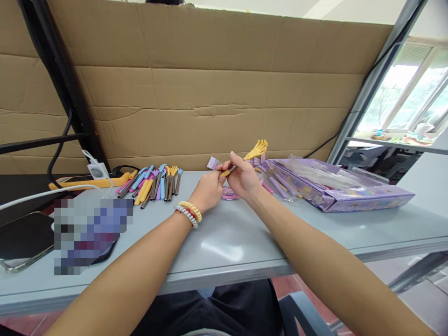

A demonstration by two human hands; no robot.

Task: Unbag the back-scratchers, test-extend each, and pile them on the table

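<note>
A yellow hand-shaped back scratcher (256, 149) is held between my two hands, above the grey table (224, 242). My left hand (209, 189) is closed around its yellow handle end. My right hand (244, 179) has its fingers curled on the shaft, and the little yellow hand sticks out beyond it, up and to the right. Below my hands lies a flat pink printed packet (229, 193), partly hidden. To the left rests a pile of brown shafts with blue, purple and yellow heads (171, 171), together with coloured handles (144, 191).
On the right lies a purple printed box (364, 200) with clear plastic on it. Bagged purple back scratchers (278, 186) lie beside it. At left are a power strip (115, 179), a white charger with cable (98, 169) and a phone (26, 235). Cardboard (217, 88) stands behind.
</note>
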